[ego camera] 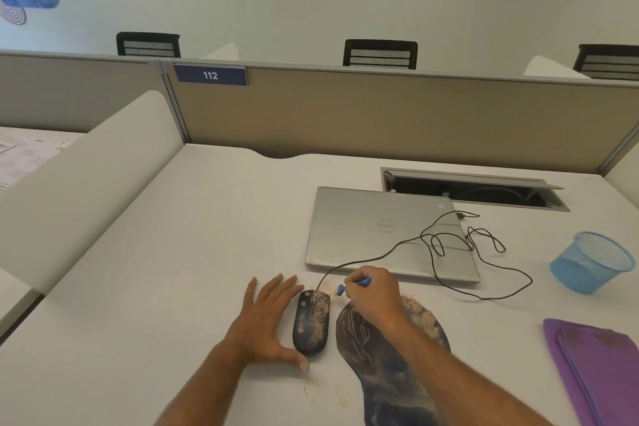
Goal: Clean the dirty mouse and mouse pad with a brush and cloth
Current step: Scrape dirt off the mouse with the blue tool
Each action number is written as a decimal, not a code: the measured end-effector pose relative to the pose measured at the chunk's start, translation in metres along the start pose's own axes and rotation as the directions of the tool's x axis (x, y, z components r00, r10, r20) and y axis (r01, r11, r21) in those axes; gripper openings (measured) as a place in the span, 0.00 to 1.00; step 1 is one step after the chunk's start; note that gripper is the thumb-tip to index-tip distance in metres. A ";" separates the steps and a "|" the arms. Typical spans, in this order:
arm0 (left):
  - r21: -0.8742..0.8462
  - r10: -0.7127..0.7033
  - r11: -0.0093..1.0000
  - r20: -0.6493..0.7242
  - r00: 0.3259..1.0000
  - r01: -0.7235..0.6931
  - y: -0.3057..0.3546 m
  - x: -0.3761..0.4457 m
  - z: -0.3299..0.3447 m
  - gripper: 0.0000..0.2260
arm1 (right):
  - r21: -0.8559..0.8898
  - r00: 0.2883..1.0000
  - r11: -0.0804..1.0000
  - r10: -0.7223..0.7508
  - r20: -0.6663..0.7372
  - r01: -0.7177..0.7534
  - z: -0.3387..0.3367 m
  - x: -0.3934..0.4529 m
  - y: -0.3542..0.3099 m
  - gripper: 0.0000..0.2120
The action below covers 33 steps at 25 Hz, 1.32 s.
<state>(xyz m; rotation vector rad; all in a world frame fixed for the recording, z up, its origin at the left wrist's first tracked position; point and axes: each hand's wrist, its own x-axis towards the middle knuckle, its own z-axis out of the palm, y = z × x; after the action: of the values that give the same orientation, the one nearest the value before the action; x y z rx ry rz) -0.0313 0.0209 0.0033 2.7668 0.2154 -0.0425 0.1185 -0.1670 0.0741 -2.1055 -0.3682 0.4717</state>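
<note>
Fingers (359,287) round one brush (356,285)

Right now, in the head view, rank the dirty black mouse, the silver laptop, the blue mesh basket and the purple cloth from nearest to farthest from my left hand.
1. Dirty black mouse: beside the left hand.
2. Silver laptop: behind, right.
3. Purple cloth and blue mesh basket: far right, too close to call.
</note>
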 end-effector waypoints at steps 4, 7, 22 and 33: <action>0.014 0.003 1.000 -0.006 1.000 -0.003 0.000 0.000 0.000 0.59 | -0.014 1.000 1.000 -0.016 0.017 0.017 0.001 0.004 -0.001 0.06; 0.020 -0.007 1.000 -0.009 1.000 0.007 0.001 0.000 0.001 0.58 | -0.019 1.000 1.000 -0.021 0.015 0.022 0.002 0.006 0.000 0.05; 0.043 -0.049 0.998 -0.034 0.998 0.050 0.006 0.002 0.000 0.59 | -0.041 0.998 0.997 -0.063 -0.018 0.063 0.000 0.005 -0.002 0.04; 0.023 -0.043 0.999 -0.049 0.998 0.044 0.005 0.001 0.001 0.58 | 0.006 0.996 0.996 -0.087 0.014 0.087 0.014 0.004 -0.001 0.10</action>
<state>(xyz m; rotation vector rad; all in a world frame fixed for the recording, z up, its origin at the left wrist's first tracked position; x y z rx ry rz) -0.0296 0.0160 0.0044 2.7892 0.2895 0.0110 0.1156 -0.1546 0.0677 -2.0726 -0.4643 0.4367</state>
